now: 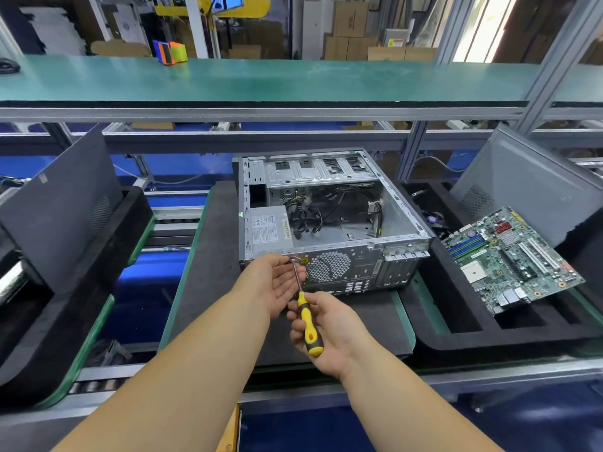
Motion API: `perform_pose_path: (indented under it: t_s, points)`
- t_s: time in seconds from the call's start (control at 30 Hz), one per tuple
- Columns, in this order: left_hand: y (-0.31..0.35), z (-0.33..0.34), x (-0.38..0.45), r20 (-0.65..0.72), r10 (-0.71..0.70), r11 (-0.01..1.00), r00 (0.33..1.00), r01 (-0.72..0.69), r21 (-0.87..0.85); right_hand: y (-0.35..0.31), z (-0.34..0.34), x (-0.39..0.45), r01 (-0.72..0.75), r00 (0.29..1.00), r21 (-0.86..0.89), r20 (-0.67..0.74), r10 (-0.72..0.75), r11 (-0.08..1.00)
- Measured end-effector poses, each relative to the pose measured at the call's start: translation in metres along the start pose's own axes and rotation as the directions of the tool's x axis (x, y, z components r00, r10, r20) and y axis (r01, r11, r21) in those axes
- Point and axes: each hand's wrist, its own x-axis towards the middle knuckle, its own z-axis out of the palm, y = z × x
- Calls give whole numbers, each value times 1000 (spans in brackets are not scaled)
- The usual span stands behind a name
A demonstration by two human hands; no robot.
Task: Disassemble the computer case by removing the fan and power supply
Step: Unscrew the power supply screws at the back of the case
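While the screwdriver [306, 316] is being gripped by the right hand [326, 334], its shaft is being aimed up-left at the power supply [267, 228] screw [292, 260], steadied by the open left hand [280, 282].

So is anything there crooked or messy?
Yes: the motherboard lies tilted across the black foam tray on the right, one edge propped up, not flat. Loose cables sit tangled inside the open computer case.

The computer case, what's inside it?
Inside the computer case sit a grey power supply, tangled black cables and empty metal drive bays. Whatever lies beneath the power supply and cables is hidden.
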Motion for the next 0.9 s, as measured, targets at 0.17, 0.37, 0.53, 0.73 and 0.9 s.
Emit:
perform_pose_path:
  t_s: [0.17, 0.37, 0.53, 0.73, 0.9]
  points:
    - [-1, 2, 0, -12, 15, 1000, 1000, -15, 2, 7, 0, 2, 50, 998, -20, -29, -51, 999]
    - [-2, 3, 0, -37, 41, 997, 998, -39, 59, 8, 3, 4, 41, 993, -86, -108, -50, 995]
    - [-3, 4, 0, -32, 68, 995, 997, -65, 78, 8, 5, 5, 20, 986, -133, -160, -42, 991]
    - [-2, 5, 0, -63, 61, 995, 996, -56, 86, -2, 6, -2, -52, 996, -44, -76, 49, 998]
    - [-3, 6, -1, -86, 68, 996, 994, -62, 69, -2, 3, -3, -23, 996, -53, -82, 19, 998]
